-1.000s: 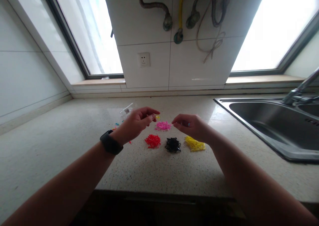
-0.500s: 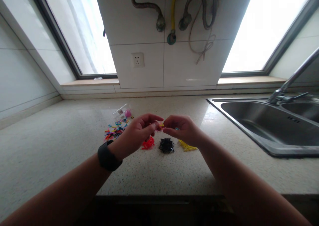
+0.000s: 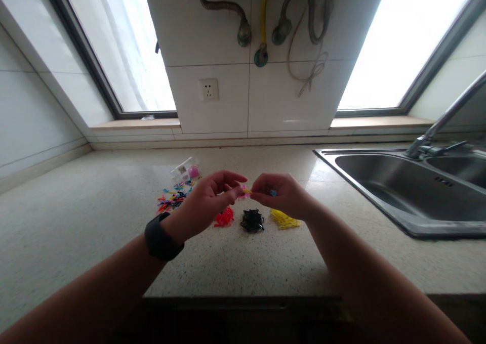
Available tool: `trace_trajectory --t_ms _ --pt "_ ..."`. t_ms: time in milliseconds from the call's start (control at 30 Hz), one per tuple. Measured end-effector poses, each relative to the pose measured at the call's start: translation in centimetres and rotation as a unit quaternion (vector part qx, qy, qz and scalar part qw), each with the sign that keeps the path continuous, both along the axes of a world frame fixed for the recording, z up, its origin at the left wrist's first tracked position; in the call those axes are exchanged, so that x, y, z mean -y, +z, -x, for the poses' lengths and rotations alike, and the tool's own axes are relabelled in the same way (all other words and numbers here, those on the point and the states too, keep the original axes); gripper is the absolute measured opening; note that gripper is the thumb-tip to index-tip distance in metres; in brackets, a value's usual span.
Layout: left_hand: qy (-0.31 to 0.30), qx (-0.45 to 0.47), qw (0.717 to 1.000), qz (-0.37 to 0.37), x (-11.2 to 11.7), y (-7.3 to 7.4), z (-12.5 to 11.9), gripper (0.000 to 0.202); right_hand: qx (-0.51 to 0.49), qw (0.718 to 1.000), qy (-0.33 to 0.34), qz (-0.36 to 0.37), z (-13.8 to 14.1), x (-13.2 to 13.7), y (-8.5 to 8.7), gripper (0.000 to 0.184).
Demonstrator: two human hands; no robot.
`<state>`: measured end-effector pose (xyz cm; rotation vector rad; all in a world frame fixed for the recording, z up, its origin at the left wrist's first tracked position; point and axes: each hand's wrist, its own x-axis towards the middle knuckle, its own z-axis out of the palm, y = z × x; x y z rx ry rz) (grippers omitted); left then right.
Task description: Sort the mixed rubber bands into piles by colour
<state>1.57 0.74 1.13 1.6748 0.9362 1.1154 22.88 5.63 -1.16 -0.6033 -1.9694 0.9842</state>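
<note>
1. A second ago the two hands were apart, and half a second ago they had come close. Now the left hand [image 3: 207, 202] and the right hand [image 3: 283, 196] meet in the middle of the frame, above the counter [image 3: 94, 207].
2. The fingers [image 3: 232, 196] of the left hand are pinched together on a tiny yellow piece [image 3: 247, 191]. The right hand's fingers are pinched on its other end. The piece is up in the air between the two hands, not on the counter.
3. So both hands now hold the same little piece. A tiny blue bit [image 3: 272, 192] also shows at the right hand's fingers.
4. A pink pile could be seen a second ago. Now the hands hide almost all of it, and only a pink speck [image 3: 243, 187] peeks out.
5. Just below the hands lie three small piles in a row: a red pile [image 3: 225, 217], a black pile [image 3: 252, 220] and a yellow pile [image 3: 284, 219]. The left hand covers part of the red one.
6. To the left of the hands is a mixed heap of many colours [image 3: 174, 198]. Behind it is a small clear pack [image 3: 185, 169].
7. A black wristband [image 3: 161, 239] sits on the left wrist.
8. A metal sink [image 3: 324, 155] and its tap [image 3: 440, 126] are at the right of the frame, well apart from the hands.
9. Nothing stands between the hands and the piles.
</note>
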Motion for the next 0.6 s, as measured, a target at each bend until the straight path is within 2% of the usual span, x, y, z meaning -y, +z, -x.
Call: trace_trajectory --t_ms 367,600 --pt "0.020 0.000 1.000 -0.023 -0.48 -0.35 0.57 0.026 0.007 0.999 -0.027 -0.021 -0.69 -0.48 -0.13 0.012" --pt "0.007 0.050 0.999 0.010 -0.07 0.02 0.37 0.026 -0.079 0.995 -0.016 0.065 -0.62 -0.34 0.62 0.024"
